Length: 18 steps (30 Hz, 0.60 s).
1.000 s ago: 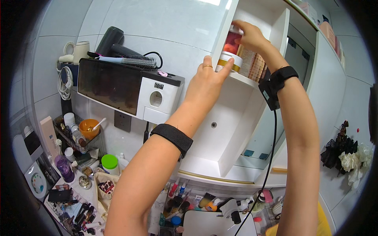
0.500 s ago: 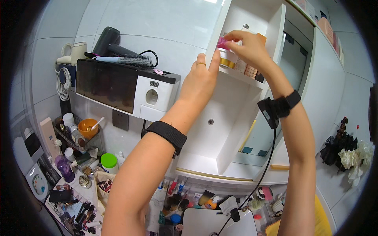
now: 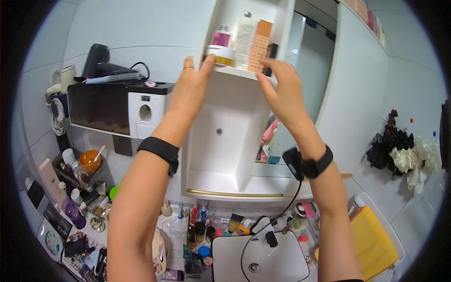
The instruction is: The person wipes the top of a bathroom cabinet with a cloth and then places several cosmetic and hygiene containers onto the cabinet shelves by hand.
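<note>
My left hand point(image 3: 189, 91) is raised to the upper shelf, fingers apart. Its index fingertip meets the left side of a white jar with a gold band point(image 3: 221, 56); whether it presses on it I cannot tell. Behind the jar stands a small bottle of pink liquid point(image 3: 222, 37). To the right are a white printed box point(image 3: 245, 42), a patterned orange box point(image 3: 260, 46) and a slim black item point(image 3: 271, 57). My right hand point(image 3: 285, 91), thumb and fingers spread, is in front of the patterned box and black item, holding nothing visible.
Below the shelf is a white cabinet recess point(image 3: 218, 155), with a mirror point(image 3: 300, 70) to its right. A wall-mounted dispenser point(image 3: 145, 113) carries a hair dryer point(image 3: 96, 58) and brush. Bottles crowd around the sink point(image 3: 230, 258). A cable hangs from my right wrist.
My right hand has left the pink bottle, which now stands behind the jar, and moved right and down toward the patterned box. The view has shifted right.
</note>
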Each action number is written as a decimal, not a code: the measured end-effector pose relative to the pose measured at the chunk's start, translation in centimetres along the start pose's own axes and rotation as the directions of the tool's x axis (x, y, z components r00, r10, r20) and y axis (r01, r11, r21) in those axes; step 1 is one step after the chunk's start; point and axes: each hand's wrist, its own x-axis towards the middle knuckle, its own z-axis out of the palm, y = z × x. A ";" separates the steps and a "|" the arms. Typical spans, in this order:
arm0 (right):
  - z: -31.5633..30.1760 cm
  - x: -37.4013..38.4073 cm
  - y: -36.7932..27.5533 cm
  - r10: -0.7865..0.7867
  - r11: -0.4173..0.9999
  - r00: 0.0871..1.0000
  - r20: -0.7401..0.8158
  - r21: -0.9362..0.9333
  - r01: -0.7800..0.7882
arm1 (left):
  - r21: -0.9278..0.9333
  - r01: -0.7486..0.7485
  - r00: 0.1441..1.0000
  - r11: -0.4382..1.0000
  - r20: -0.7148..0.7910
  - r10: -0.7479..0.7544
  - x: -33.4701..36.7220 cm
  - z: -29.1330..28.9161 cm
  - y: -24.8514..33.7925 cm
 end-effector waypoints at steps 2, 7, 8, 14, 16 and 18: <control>-4.1 -4.0 0.8 0.067 0.996 0.998 -0.008 -0.065 -0.068 | 0.004 -0.023 0.999 1.000 -0.026 0.023 -0.1 -0.3 0.1; -12.8 -19.2 6.3 0.366 0.886 0.925 0.104 -0.342 -0.313 | -0.026 -0.018 1.000 0.999 -0.017 0.018 -0.2 -0.4 0.7; -14.0 -21.6 6.4 0.384 0.886 0.909 0.161 -0.339 -0.315 | -0.004 -0.019 1.000 1.000 -0.016 0.019 -0.2 -0.4 0.1; -17.1 -29.5 1.2 0.578 0.809 0.765 0.285 -0.323 -0.491 | -0.058 -0.058 0.997 0.997 -0.045 0.056 -0.8 0.6 -0.9; -18.3 -29.7 -1.7 0.704 0.710 0.638 0.312 -0.286 -0.643 | -0.115 -0.088 0.995 0.989 0.039 0.093 -0.9 0.2 0.4; -18.3 -27.7 -5.4 0.662 0.732 0.630 0.407 -0.172 -0.659 | 0.149 -0.308 0.937 0.940 0.217 0.273 -1.1 -1.2 -1.7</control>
